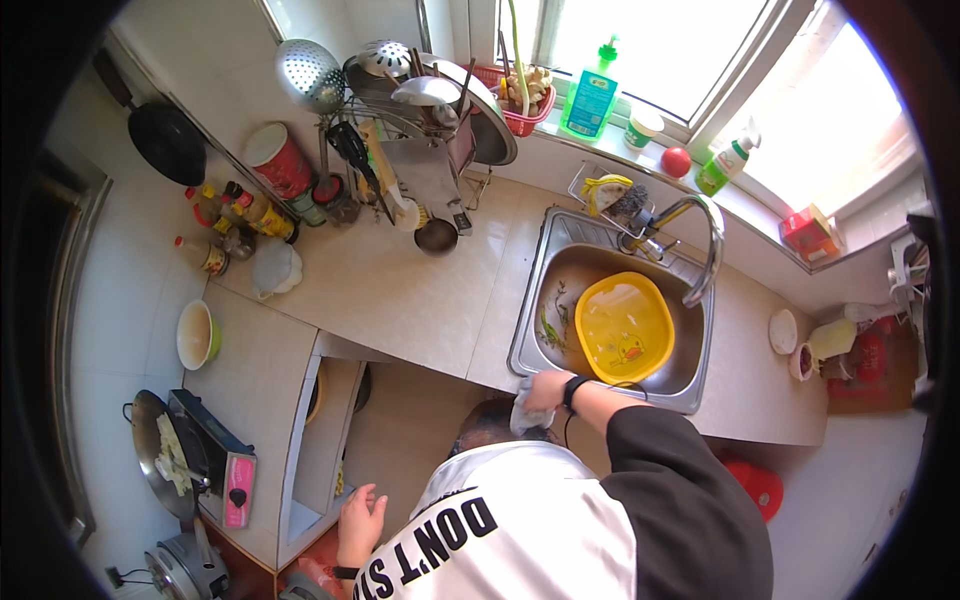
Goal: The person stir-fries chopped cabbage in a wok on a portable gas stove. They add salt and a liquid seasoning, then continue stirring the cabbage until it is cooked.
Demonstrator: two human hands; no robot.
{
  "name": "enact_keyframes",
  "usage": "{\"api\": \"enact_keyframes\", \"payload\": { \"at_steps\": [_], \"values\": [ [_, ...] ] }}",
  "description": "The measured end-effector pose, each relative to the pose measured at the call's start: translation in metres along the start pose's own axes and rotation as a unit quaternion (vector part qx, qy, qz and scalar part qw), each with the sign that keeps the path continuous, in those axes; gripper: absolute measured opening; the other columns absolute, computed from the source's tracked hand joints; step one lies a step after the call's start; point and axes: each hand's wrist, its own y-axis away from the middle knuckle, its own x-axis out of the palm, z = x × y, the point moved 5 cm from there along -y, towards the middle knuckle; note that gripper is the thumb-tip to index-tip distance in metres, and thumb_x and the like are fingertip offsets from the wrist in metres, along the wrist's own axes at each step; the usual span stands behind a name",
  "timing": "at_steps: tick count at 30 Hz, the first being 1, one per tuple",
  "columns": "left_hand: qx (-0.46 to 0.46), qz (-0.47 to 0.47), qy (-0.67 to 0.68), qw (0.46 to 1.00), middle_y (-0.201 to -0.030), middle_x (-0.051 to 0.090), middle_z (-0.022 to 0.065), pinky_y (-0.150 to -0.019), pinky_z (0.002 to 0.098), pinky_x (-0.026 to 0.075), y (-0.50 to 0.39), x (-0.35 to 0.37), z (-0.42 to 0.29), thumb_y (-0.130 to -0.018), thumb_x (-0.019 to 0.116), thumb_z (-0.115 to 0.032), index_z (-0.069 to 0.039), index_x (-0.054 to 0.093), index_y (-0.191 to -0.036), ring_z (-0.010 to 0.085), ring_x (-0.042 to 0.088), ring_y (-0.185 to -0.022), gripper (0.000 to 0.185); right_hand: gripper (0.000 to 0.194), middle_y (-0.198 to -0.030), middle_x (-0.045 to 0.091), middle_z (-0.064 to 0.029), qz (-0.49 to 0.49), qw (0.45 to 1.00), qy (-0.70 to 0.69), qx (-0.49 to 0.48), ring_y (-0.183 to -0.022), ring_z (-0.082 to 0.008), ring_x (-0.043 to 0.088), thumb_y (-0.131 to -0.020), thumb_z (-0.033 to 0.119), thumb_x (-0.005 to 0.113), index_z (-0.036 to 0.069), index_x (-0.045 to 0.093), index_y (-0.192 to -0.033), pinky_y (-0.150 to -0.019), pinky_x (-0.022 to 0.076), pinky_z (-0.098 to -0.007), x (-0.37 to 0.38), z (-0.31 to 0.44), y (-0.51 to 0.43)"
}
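Observation:
My right hand (546, 391), with a black band at the wrist, grips a crumpled pale cloth (523, 417) at the front left corner of the steel sink (534, 358). Part of the cloth hangs below the counter edge, in front of my body. Inside the sink sits a yellow plastic basin (624, 322) with a duck picture and water in it. Green plant scraps (553, 336) lie on the sink floor to its left. My left hand (361, 521) is down by the open cabinet (319, 450), empty, its fingers slightly apart.
A curved faucet (709, 225) arches over the sink. On the left counter, a wok (146, 450) with pale food sits on a gas stove (238, 491). A cleaver (427, 169) and utensils stand at the back. Bottles line the windowsill, including a green soap bottle (589, 101).

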Motion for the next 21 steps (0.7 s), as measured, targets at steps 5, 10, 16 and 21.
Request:
{"api": "enact_keyframes", "payload": {
  "at_steps": [5, 10, 16, 21],
  "values": [
    [0.029, -0.011, -0.029, 0.999, -0.102, 0.069, 0.0206, -0.083, 0.0411, 0.054, 0.012, 0.000, 0.020, -0.087, 0.070, -0.024, 0.000, 0.064, -0.117, 0.0325, 0.068, -0.091, 0.039, 0.024, -0.083, 0.071, -0.0180, -0.434, 0.891, 0.033, 0.130, -0.082, -0.0339, 0.070, -0.079, 0.026, 0.066, 0.007, 0.070, -0.093, -0.073, 0.0568, -0.0440, -0.055, -0.071, 0.075],
    [0.025, -0.024, -0.008, 0.999, -0.103, 0.069, 0.0196, -0.083, 0.0418, 0.054, 0.020, 0.009, 0.037, -0.086, 0.071, -0.025, 0.000, 0.064, -0.114, 0.0336, 0.067, -0.094, 0.038, 0.046, -0.100, 0.066, -0.0179, -0.523, 0.852, 0.021, 0.014, -0.089, -0.0346, 0.067, -0.081, 0.026, 0.066, 0.013, 0.056, -0.124, -0.076, 0.0550, -0.0453, -0.044, -0.030, 0.079],
    [0.003, -0.029, 0.001, 1.000, -0.103, 0.069, 0.0192, -0.082, 0.0417, 0.054, 0.028, 0.017, 0.033, -0.086, 0.071, -0.025, -0.001, 0.064, -0.115, 0.0336, 0.067, -0.091, 0.039, 0.067, -0.111, 0.063, -0.0196, -0.298, 0.910, 0.206, -0.203, -0.090, -0.0351, 0.069, -0.085, 0.023, 0.063, 0.023, 0.040, -0.148, -0.075, 0.0560, -0.0465, -0.011, 0.050, -0.028],
    [-0.058, -0.031, 0.022, 0.998, -0.102, 0.069, 0.0202, -0.081, 0.0415, 0.054, 0.039, 0.017, 0.018, -0.087, 0.070, -0.025, 0.000, 0.064, -0.116, 0.0334, 0.068, -0.091, 0.039, 0.059, -0.118, 0.064, -0.0220, -0.361, 0.917, 0.156, -0.060, -0.090, -0.0361, 0.070, -0.094, 0.017, 0.044, 0.015, 0.031, -0.151, -0.075, 0.0571, -0.0465, -0.090, 0.034, -0.092]
  ]
}}
